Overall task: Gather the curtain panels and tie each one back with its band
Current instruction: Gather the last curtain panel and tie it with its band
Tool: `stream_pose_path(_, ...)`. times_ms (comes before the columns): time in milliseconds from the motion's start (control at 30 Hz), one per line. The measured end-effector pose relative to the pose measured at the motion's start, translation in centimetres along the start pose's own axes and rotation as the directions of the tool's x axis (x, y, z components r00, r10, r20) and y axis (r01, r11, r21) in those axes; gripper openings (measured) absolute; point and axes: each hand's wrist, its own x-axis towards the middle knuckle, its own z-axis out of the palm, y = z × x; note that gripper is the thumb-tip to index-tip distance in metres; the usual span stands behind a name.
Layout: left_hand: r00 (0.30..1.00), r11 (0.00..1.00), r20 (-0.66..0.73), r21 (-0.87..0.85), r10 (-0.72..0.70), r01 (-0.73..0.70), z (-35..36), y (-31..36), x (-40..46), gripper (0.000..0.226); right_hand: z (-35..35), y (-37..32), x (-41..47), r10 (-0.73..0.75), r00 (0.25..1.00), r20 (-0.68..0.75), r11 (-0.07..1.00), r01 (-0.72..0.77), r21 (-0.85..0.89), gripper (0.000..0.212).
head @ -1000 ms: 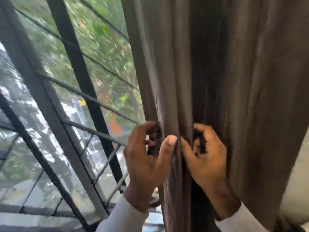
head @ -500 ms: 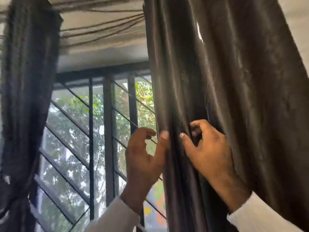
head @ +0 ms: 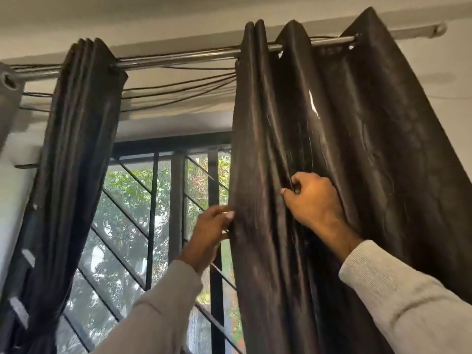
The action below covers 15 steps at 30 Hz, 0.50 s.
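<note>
Two dark brown curtain panels hang from a metal rod (head: pixel 178 57). The right panel (head: pixel 357 149) is loosely spread in folds. My left hand (head: pixel 210 233) grips that panel's left edge, thumb in front and fingers behind the cloth. My right hand (head: pixel 311 200) is higher and pinches a fold further in. The left panel (head: pixel 74 162) hangs bunched together at the window's left side and narrows toward the bottom, where it seems cinched; I cannot make out a band there. No band shows on the right panel.
Behind the curtains is a window with a black metal grille (head: pixel 176 200) and green trees outside. Several cables (head: pixel 178 88) sag under the rod. White wall and ceiling surround the window, and a grey curtain edge (head: pixel 9 103) shows at far left.
The camera has tilted up, so the rod and the left panel are now in view. My hands have drawn apart on the right panel, the right one higher than before.
</note>
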Motion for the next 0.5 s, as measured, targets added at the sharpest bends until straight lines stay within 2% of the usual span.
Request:
stream_pose_path(67, 0.984, 0.998, -0.177, -0.036, 0.035, -0.042, -4.8, -0.3, 1.0, 0.011, -0.3, 0.0, -0.1, 0.015, 0.998, -0.058, 0.999, -0.018, -0.048, 0.027)
stream_pose_path(133, 0.924, 0.995, -0.379, -0.064, 0.043, -0.073, -9.9, 0.1, 2.1, 0.018, -0.6, 0.1, -0.1, 0.037, 0.994, -0.101, 0.996, -0.044, -0.074, 0.022)
stream_pose_path(233, 0.820, 0.997, -0.569, 0.048, 0.070, -0.052, -16.0, 0.9, 2.2, 0.015, -0.3, 0.3, 0.1, 0.069, 0.994, -0.089, 0.994, -0.076, -0.079, 0.023)
stream_pose_path(267, 0.807, 0.999, -0.589, 0.048, 0.049, -0.025, -16.7, 0.6, 2.0, 0.016, 0.0, 0.4, 0.0, 0.077, 0.995, -0.070, 0.994, -0.082, -0.070, 0.025)
stream_pose_path(333, 0.883, 0.998, -0.468, 0.044, -0.016, 0.042, -17.0, 0.3, 2.4, 0.024, 0.9, -0.1, 0.1, 0.066, 0.997, -0.044, 0.996, -0.069, -0.063, 0.026)
stream_pose_path(400, 0.965, 0.987, -0.256, 0.133, -0.050, 0.087, -15.6, 0.0, 3.1, 0.021, 1.9, -1.3, 0.3, 0.037, 0.999, -0.016, 0.998, -0.038, -0.044, 0.033)
stream_pose_path(433, 0.983, 0.975, -0.183, 0.213, -0.017, 0.057, -14.5, -0.1, 3.3, 0.012, 2.2, -1.9, 0.3, 0.028, 1.000, -0.005, 0.999, -0.028, -0.030, 0.037)
stream_pose_path(500, 0.974, 0.911, -0.156, 0.402, 0.163, -0.088, -12.6, -0.3, 3.4, 0.022, 2.9, -3.4, 0.5, 0.017, 1.000, -0.017, 1.000, -0.017, -0.020, 0.040)
